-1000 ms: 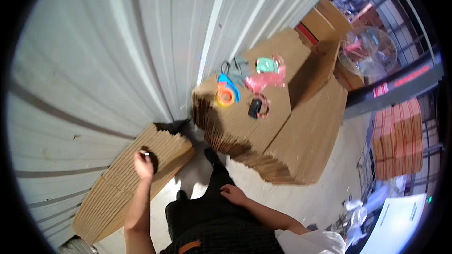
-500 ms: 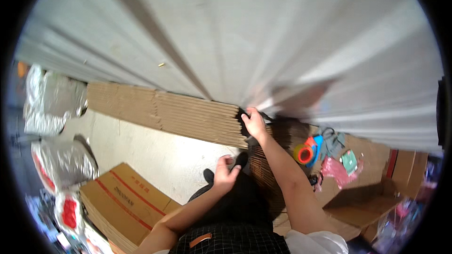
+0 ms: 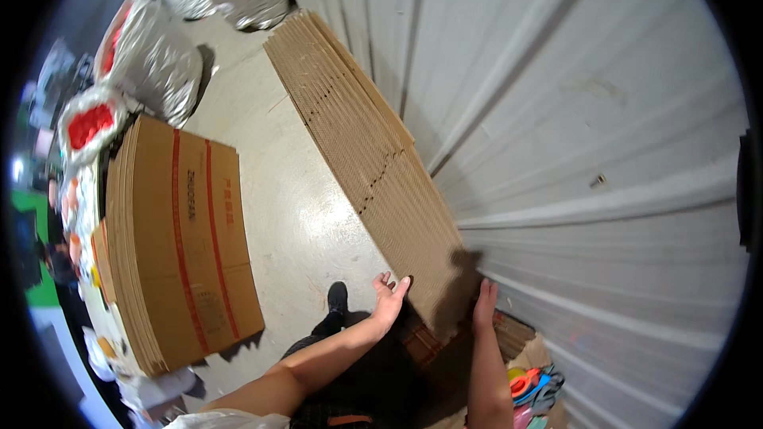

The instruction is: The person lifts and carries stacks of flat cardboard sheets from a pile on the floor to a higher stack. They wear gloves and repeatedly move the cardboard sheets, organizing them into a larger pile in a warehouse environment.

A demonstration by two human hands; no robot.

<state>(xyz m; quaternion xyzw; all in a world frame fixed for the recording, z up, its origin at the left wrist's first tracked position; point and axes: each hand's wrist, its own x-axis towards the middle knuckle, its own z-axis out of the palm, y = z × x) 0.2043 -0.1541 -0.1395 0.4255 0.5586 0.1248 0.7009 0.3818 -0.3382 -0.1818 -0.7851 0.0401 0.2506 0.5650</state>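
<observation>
Watching remotely, I see left hand [image 3: 387, 305] spread, grasping nothing, at near left edge of cardboard row [image 3: 397, 199]; right hand [image 3: 484, 307] at near right edge, fingers extended, contact I can't tell. Row sits mid-scene, running far along wall [image 3: 556, 135] on right.

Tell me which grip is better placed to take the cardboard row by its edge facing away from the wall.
Left, probably: the left grip is open beside that edge of the cardboard row, while the right grip is across by the wall.
</observation>
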